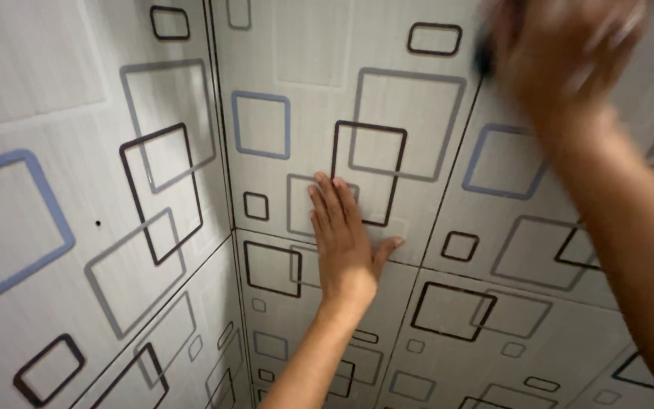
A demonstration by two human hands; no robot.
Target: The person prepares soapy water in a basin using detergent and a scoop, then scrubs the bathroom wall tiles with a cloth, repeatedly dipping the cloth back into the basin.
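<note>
The left hand (344,235) lies flat on the wall (297,91), fingers straight and together, thumb out, holding nothing. The right hand (562,53) is raised at upper right, blurred, against the same wall; a dark thing (483,60) shows at its edge, but its grip cannot be told. The tiles are pale grey with dark, blue and grey rounded squares.

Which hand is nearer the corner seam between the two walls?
Left. The left hand lies flat on the tiles just right of the corner seam; the right hand, blurred, is far right and higher.
</note>
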